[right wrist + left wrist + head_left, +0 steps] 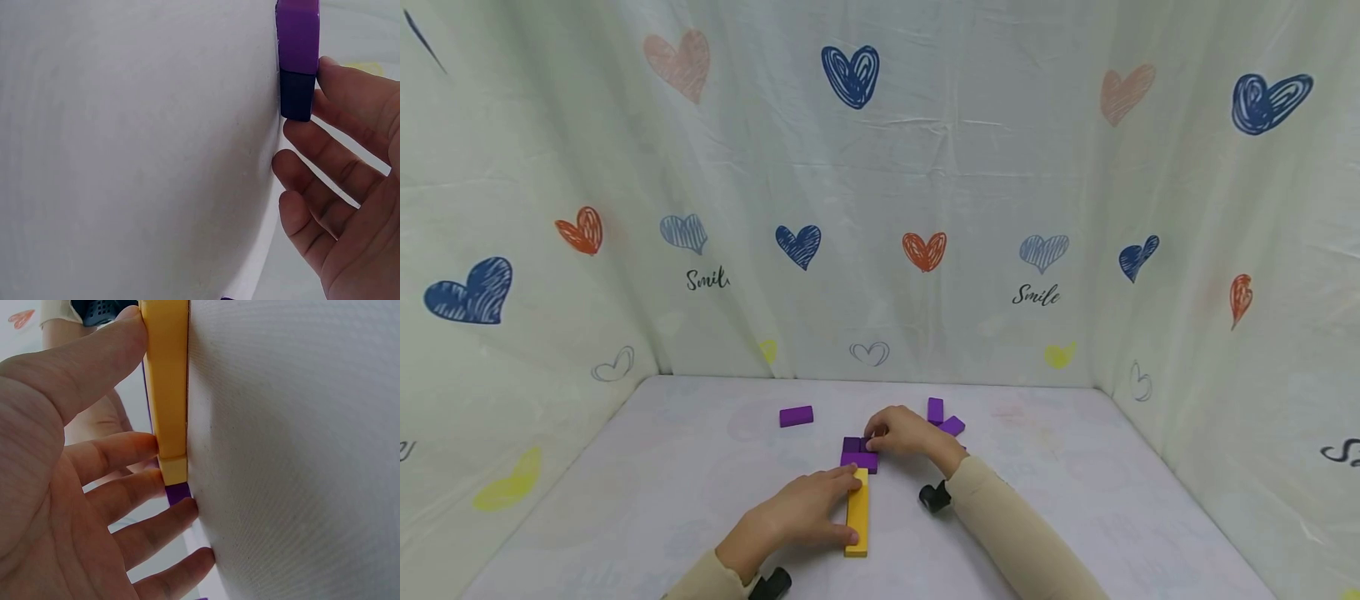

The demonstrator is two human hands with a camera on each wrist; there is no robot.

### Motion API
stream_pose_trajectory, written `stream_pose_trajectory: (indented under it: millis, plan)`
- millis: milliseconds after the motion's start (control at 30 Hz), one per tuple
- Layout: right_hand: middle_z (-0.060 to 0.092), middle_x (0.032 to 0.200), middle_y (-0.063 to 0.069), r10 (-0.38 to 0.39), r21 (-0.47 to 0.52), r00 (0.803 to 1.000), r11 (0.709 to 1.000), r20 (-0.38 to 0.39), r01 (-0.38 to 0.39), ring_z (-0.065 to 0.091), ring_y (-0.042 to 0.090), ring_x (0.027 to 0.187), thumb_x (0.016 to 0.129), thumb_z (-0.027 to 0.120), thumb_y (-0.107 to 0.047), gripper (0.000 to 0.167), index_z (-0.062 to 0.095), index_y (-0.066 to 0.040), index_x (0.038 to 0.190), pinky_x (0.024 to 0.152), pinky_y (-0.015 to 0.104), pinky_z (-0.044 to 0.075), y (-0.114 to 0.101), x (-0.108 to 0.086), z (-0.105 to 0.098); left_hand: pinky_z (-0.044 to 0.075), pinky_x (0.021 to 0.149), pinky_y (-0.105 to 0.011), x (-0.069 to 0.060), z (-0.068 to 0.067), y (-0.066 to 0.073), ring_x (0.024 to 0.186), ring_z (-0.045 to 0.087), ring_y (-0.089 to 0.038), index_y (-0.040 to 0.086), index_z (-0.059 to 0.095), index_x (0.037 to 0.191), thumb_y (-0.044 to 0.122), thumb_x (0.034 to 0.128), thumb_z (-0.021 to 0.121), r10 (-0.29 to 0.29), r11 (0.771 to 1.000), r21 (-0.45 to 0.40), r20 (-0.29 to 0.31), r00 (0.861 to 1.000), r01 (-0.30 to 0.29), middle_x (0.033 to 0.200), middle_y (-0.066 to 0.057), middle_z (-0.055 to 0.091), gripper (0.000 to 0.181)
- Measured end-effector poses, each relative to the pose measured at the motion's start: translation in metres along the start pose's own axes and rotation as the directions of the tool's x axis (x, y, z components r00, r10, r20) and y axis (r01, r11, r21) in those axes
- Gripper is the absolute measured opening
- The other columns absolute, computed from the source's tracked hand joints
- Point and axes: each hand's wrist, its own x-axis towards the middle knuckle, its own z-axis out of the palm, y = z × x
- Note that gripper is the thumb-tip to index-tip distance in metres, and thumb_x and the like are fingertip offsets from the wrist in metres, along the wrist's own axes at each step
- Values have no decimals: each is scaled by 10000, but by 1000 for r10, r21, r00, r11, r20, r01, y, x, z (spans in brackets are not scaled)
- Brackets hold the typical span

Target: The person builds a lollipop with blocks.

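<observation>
A long yellow block (857, 517) lies on the table, its far end near a purple block (859, 460). My left hand (808, 508) is at its left side with fingers spread; the thumb and fingertips touch the yellow block (169, 381) in the left wrist view. Behind the purple block sit two dark purple blocks (851, 445) side by side. My right hand (906, 432) pinches the right-hand one between thumb and index finger. In the right wrist view this dark block (297, 95) adjoins a purple block (298, 37), and my other fingers are loosely bent below.
One purple block (796, 416) lies apart at the back left. Beyond my right hand are another purple block (936, 410) and a tilted one (952, 426), partly hidden by the wrist. A curtain with hearts (880, 192) encloses the white table (625, 492).
</observation>
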Motion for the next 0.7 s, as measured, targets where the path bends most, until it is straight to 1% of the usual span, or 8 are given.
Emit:
stream_pose_trajectory:
  millis: [333,500,600,700]
  plan:
    - [622,824,-125,-10,4,1000,1000,-16,10,542,78,804,879,700,-237,119,727,-192,986,774,254,489,0,1,3,406,1020,-524,0,2,-3,1288,457,-284,167,559,1330,581,749,718,-10,1000,1,-2,1000,10,1453,-49,448,732]
    - [631,862,-129,8,25,1000,1000,-16,-8,550,82,828,896,676,-283,162,719,-191,1022,780,251,498,1,-2,1,398,1025,-530,-1,2,-3,1295,449,-286,165,559,1330,580,748,720,-14,1000,-7,0,1000,14,1454,-52,448,733]
    - [648,908,-115,27,64,999,998,-44,-24,560,94,843,909,649,-331,201,713,-188,1035,776,274,508,8,-8,-5,393,1029,-532,-1,3,-4,1300,444,-283,175,558,1331,586,743,719,-19,1000,-10,4,1000,19,1458,-44,443,735]
    - [656,946,-88,46,83,994,996,-100,-37,564,104,850,915,629,-365,245,706,-174,1049,771,302,512,19,-18,-14,388,1034,-531,-1,3,-4,1304,441,-278,191,557,1334,593,735,721,-29,1000,-10,7,1000,29,1463,-29,438,740]
